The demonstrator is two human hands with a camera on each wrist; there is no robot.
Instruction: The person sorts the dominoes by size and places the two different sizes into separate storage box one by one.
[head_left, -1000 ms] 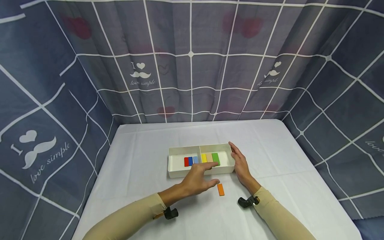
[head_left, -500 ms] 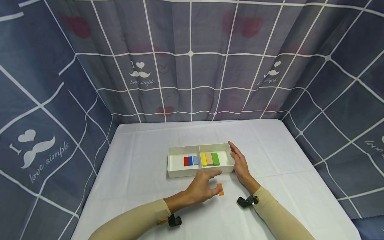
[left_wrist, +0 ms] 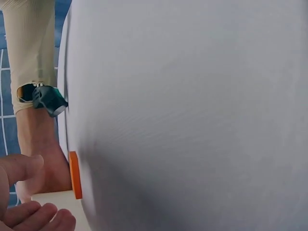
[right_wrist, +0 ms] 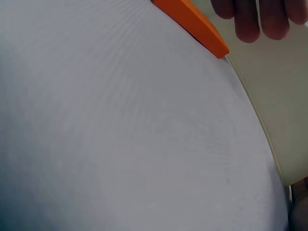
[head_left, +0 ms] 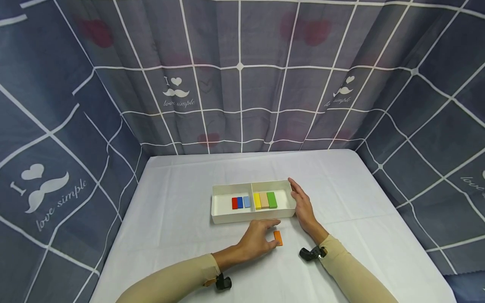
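Observation:
An orange rectangular block point(head_left: 278, 238) lies on the white tablecloth in front of a cream two-compartment box point(head_left: 232, 218). My left hand point(head_left: 254, 240) is at the block, its thumb beside the left edge and its fingers held above, apart from the thumb. In the left wrist view, a gap shows between that thumb and the orange block point(left_wrist: 75, 175). My right hand point(head_left: 304, 209) rests against the box's right end, fingers extended along it. Inside the left compartment are a red block point(head_left: 234, 203), a blue block point(head_left: 240, 203) and a light blue block point(head_left: 247, 202).
In the right compartment stand a yellow block point(head_left: 257, 201), a tan block point(head_left: 264, 200) and a green block point(head_left: 272, 200). A divider splits the box. White cloth point(head_left: 182, 202) covers the table; dark grid-patterned curtains point(head_left: 212, 92) enclose its back and sides.
My left hand has drawn back from over the box's front wall toward me and slightly right, down to the orange block. The right hand stays at the box's end.

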